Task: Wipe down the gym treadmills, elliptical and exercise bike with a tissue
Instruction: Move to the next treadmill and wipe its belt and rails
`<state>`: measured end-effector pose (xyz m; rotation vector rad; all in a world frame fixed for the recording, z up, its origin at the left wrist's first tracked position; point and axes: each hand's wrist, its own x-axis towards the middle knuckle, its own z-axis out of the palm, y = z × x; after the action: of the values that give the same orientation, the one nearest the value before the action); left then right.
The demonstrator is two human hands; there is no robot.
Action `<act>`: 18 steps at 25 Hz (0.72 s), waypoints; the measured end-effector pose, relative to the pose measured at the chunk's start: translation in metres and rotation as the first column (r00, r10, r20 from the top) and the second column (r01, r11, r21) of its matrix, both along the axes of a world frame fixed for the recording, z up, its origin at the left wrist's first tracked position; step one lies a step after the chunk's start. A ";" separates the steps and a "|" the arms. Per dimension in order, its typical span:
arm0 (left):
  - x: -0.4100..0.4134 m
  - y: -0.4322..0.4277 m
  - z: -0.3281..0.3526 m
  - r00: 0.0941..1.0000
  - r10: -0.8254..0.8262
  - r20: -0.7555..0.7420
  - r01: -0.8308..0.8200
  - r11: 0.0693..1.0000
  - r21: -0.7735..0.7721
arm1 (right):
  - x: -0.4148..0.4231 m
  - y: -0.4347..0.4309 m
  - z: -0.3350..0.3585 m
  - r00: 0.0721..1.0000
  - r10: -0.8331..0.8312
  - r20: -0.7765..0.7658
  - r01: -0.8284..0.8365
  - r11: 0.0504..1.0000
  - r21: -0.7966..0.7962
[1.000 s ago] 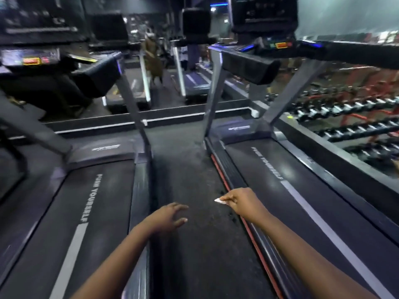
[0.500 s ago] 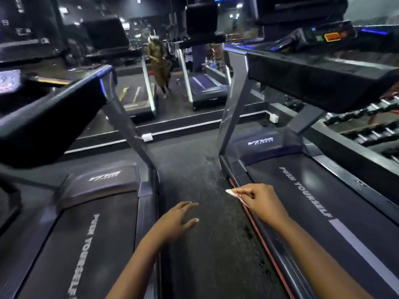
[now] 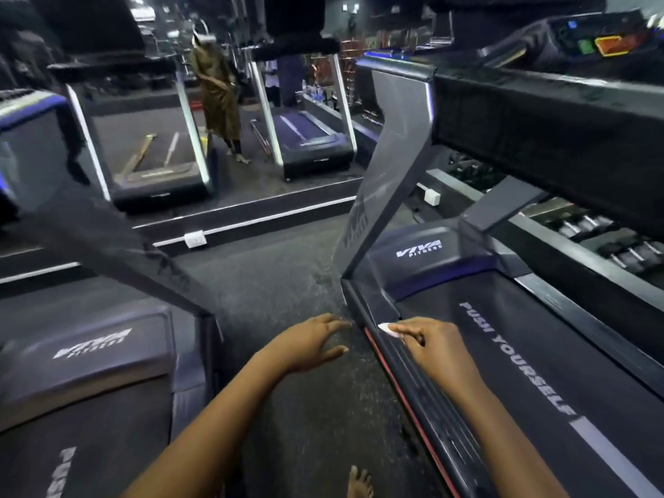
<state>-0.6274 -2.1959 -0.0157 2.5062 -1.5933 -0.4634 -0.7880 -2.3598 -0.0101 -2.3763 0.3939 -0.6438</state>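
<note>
I stand in the aisle between two black treadmills. My right hand [image 3: 433,345] pinches a small white tissue [image 3: 387,328] and holds it against the left side rail [image 3: 413,375] of the right treadmill [image 3: 539,354], just behind its motor cover. My left hand [image 3: 310,343] hovers over the aisle floor with fingers spread and holds nothing. The left treadmill [image 3: 90,372] lies to my left, its slanted upright [image 3: 107,246] crossing above its deck.
A wall mirror [image 3: 215,120] ahead reflects the treadmills and a person. The right treadmill's handrail and console [image 3: 539,102] hang over its deck at upper right. A dumbbell rack [image 3: 611,242] stands at far right. My bare foot [image 3: 359,483] shows at the bottom.
I have moved forward along the aisle. My right hand with the tissue has slid forward along the right treadmill's side rail towards the motor cover. My left hand has travelled with it, still open.
</note>
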 end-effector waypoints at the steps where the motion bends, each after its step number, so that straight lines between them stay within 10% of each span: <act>1: 0.022 -0.008 0.008 1.000 -0.013 -0.002 0.013 1.000 -0.008 | 0.021 -0.009 0.004 0.999 -0.018 0.036 0.018 1.000 0.014; 10: 0.184 -0.081 0.092 0.955 -0.264 0.135 0.291 0.921 -0.258 | 0.167 -0.061 0.070 0.923 -0.163 0.348 0.197 0.978 -0.065; 18: 0.282 -0.194 0.163 0.583 -0.667 0.464 0.763 0.252 -0.596 | 0.240 -0.040 0.121 0.495 -0.574 0.653 0.763 0.646 -0.011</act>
<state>-0.3455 -2.3899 0.1473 1.0589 -2.2922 0.3023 -0.5477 -2.3998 0.1104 -2.0325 1.0295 -1.9062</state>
